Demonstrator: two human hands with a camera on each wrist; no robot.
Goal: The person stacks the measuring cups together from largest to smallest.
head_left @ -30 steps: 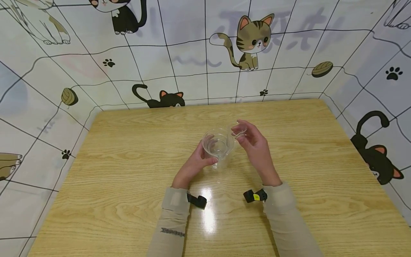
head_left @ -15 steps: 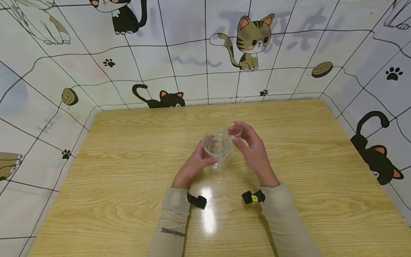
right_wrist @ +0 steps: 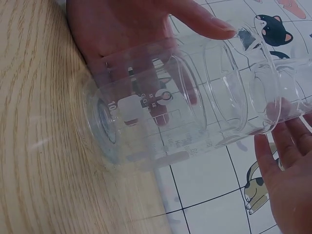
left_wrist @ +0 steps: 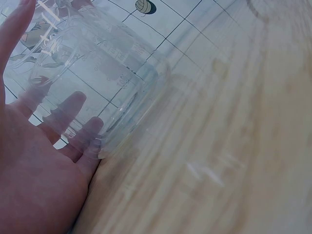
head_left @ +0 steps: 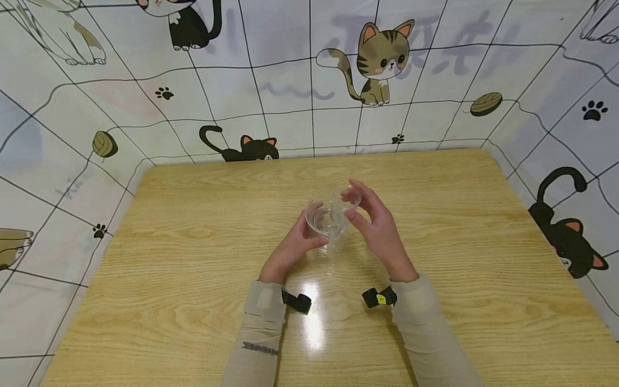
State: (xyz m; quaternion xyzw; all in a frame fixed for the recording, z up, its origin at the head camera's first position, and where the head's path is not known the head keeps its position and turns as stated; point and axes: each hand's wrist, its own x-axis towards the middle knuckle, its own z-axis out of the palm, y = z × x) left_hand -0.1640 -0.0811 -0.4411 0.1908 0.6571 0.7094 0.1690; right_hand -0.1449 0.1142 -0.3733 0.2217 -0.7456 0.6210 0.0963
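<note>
A clear beaker with white printed markings stands upright at mid-table. My left hand grips its side, thumb toward the front and fingers around the back; the left wrist view shows those fingers through the beaker wall. Curved lines show inside the beaker in the right wrist view. My right hand holds a smaller clear vessel between thumb and fingers, tilted over the right side of the beaker's mouth. In the right wrist view the small vessel overlaps the beaker's rim.
The light wood table meets a white tiled-pattern backdrop with cartoon cats at its back and sides. Black straps sit at both wrists. A bright light reflection lies on the table between the forearms.
My right hand has shifted left with the small vessel, bringing it further over the beaker's mouth and tilting it more. My left hand and the beaker have stayed in place.
</note>
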